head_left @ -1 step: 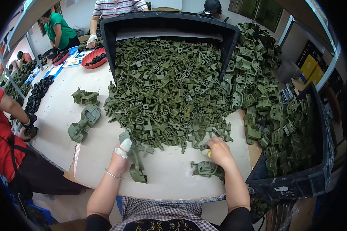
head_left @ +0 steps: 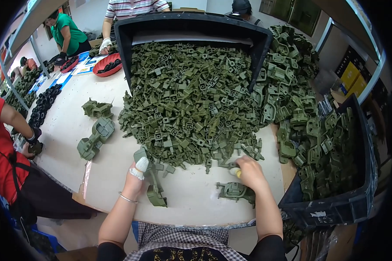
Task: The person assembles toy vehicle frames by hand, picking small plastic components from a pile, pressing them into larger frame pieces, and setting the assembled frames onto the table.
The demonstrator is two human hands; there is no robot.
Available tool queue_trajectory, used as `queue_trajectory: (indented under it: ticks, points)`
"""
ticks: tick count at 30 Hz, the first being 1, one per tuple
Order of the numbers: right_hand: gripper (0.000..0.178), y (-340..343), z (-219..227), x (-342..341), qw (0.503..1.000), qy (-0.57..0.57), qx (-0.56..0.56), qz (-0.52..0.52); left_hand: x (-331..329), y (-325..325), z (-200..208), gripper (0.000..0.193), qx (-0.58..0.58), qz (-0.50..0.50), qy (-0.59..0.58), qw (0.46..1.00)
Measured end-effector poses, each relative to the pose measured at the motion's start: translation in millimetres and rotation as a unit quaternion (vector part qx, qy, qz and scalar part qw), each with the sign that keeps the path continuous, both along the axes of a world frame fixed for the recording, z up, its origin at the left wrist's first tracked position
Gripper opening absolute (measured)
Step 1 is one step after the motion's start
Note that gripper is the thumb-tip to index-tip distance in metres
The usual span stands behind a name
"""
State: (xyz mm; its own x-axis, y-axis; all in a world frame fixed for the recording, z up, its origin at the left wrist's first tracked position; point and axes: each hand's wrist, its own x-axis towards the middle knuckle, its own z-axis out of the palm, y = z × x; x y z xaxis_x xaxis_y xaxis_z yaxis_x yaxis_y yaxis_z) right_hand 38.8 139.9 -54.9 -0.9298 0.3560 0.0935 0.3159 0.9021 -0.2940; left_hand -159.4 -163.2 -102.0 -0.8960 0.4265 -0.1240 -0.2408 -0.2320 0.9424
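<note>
My left hand [head_left: 136,173], with a white cover on its thumb, is closed around a long green plastic part [head_left: 155,188]. That part's lower end hangs over the table and its upper end shows above my fingers. On the right, my right hand [head_left: 249,170], a yellowish cover on one finger, pinches a small green plastic piece [head_left: 227,165] at the near edge of the heap. Just below that hand lies a larger green plastic part [head_left: 235,190], partly hidden by my wrist. The heap of small green pieces [head_left: 187,108] spills toward me from a tipped black bin [head_left: 191,18].
Two joined-looking green parts [head_left: 96,137] lie left of the heap. Larger green parts [head_left: 287,78] are piled at the right, beside a black crate [head_left: 331,209]. A red bowl [head_left: 107,71] holds dark rings. A person in red [head_left: 4,152] works at the left; others stand across the table.
</note>
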Motion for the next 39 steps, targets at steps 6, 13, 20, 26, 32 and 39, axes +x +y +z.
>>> queue_trajectory:
  ticks: [6, 13, 20, 26, 32, 39]
  points:
    - [0.012, -37.8, 29.2, 20.7, 0.915, 0.225, -0.329, -0.069, 43.8, -18.1, 46.1, 0.071, 0.103, -0.150, -0.126, 0.975]
    - [0.013, -141.4, 15.9, -12.6, 0.858, 0.249, -0.447, 0.045, 82.0, -14.9, 39.4, 0.069, 0.160, -0.289, -0.177, 0.927]
    - [0.014, -167.7, 11.7, 0.9, 0.925, 0.169, -0.333, 0.070, 101.4, -31.0, 37.5, 0.071, 0.122, -0.316, -0.001, 0.941]
    - [0.015, -145.4, 4.3, 18.4, 0.917, -0.013, -0.360, 0.169, 110.4, -33.0, 38.7, 0.082, -0.022, -0.360, 0.235, 0.903]
    - [0.028, -137.6, 28.6, 19.7, 0.899, -0.120, -0.399, 0.133, 112.2, -25.2, 43.4, 0.082, -0.107, -0.445, 0.129, 0.880]
    - [0.023, -134.1, 39.8, 15.5, 0.873, -0.197, -0.438, 0.091, 112.8, -14.7, 39.8, 0.080, -0.036, -0.433, 0.228, 0.871]
